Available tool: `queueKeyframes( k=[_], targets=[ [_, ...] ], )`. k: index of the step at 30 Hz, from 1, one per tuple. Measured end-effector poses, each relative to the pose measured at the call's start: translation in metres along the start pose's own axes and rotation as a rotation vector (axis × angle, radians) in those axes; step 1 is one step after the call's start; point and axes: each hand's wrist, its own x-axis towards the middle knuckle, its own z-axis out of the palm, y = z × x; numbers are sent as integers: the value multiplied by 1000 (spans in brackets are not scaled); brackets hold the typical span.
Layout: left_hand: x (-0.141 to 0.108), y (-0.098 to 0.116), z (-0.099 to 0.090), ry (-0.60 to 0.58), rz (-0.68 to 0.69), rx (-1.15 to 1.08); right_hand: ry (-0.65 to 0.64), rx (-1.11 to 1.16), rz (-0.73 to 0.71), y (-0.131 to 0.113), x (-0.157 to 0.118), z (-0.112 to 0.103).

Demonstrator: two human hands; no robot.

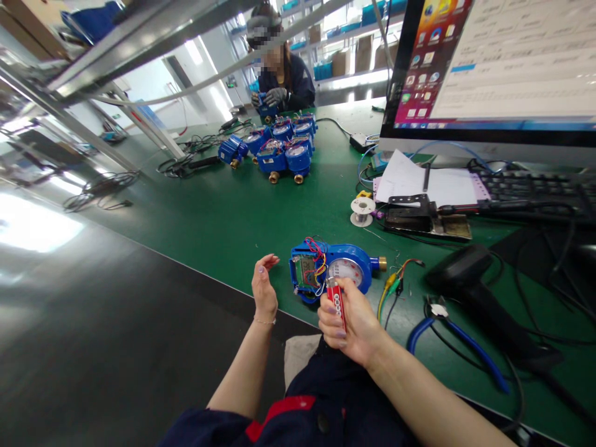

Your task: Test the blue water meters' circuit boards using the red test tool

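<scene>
At the near edge of the green table [186, 217], a blue meter [347, 264] lies with its circuit board and wires exposed. The right hand [351, 323] grips a red lighter [336, 304] upright over the meter's near side; the left hand [265, 288], empty and loosely curled, is held just beside the board end. Pliers [437, 316] and clip leads [393, 285] lie to the right.

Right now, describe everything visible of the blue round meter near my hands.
The blue meter lies on the green table, its brass end pointing right. Its glossy body holds a white dial; the open left housing shows a green circuit board, grey display and wires. The right hand holds a red lighter over it; contact unclear.
</scene>
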Motion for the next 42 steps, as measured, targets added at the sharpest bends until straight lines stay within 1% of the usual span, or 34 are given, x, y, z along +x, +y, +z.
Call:
queueKeyframes(
  k=[6, 11, 18, 29, 37, 42],
  targets=[
    [0, 0, 0, -4, 0, 9, -9, -35, 18, 1, -3, -4],
    [0, 0, 0, -7, -3, 17, -7, -40, 15, 1, -2, -4],
    [0, 2, 0, -7, -8, 24, -53, -68, 21, 1, 0, -7],
    [0, 2, 0, -3, -7, 31, -83, -119, 63, 2, 0, -10],
    [0, 1, 0, -5, -3, 37, -80, -123, 77, 2, -1, -11],
    [0, 0, 0, -5, 0, 35, -63, -134, 114, 3, -2, -10]
  ],
)
